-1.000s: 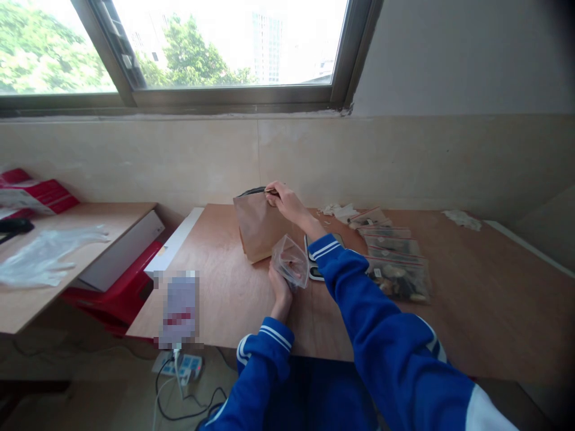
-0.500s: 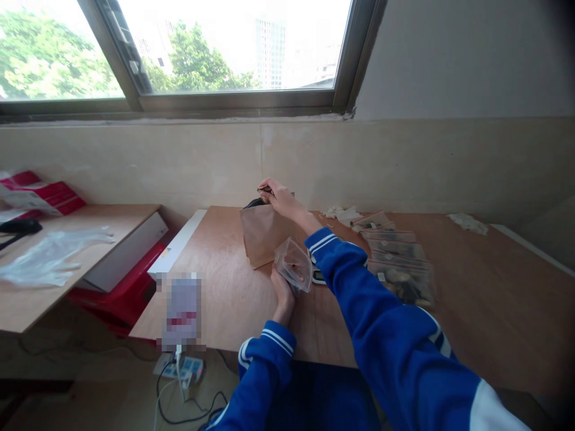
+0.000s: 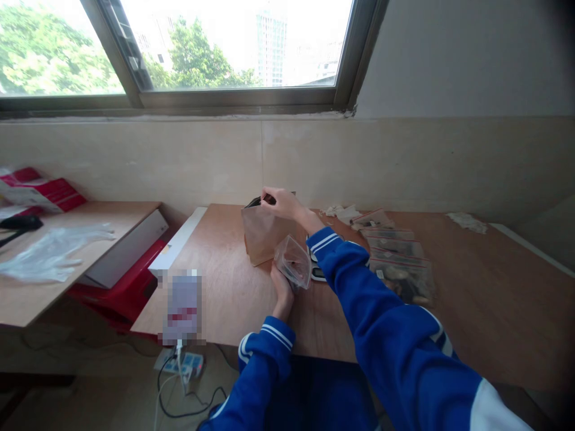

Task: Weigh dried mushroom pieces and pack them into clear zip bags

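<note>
My left hand is wrapped round a clear plastic bag whose mouth gapes upward. A little reddish-brown matter shows inside it. Just behind stands an open brown paper bag with a dark lining or contents at its top. At that bag's rim, my right hand has its fingers pinched together. A small dark shape is at the fingertips, too unclear to name. Partly hidden by my right sleeve is a white device with a small display, resting on the table.
Several zip bags with brown pieces lie in a row to the right. Crumpled white gloves or tissue lie farther right. A blurred-out device sits at the table's left edge, cable attached. A side table bears a plastic glove.
My right hand has come down from above the paper bag to its rim, and the dark piece in its fingers shows less. My left hand still holds the plastic bag.
</note>
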`<state>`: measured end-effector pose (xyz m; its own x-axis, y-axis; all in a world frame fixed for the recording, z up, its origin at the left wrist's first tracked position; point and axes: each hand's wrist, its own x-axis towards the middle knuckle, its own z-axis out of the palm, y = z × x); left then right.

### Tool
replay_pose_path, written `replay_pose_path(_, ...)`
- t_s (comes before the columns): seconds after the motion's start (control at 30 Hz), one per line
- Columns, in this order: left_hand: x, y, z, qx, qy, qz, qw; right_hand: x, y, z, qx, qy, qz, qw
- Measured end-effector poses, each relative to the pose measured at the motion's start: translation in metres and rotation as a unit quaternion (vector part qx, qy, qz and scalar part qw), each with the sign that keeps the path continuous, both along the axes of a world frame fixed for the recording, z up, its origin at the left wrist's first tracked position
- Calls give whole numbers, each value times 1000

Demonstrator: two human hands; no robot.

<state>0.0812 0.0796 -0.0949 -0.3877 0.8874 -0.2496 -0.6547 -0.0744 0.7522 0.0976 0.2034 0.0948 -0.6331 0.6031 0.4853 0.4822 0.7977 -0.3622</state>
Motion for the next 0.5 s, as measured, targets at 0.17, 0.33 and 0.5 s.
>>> replay_pose_path(0.17,1,-2,5,-9,-27,-19,999,-4,-14,14,-27,-191,-93,977)
replay_pose_path(0.33,1,-1,4,-4,-29,-26,999,-6,-28,27,-73,-270,-125,952)
replay_pose_path(0.5,0,2,-2,-1,-28,-15,999,-1,-43,33,-50,-251,-59,965)
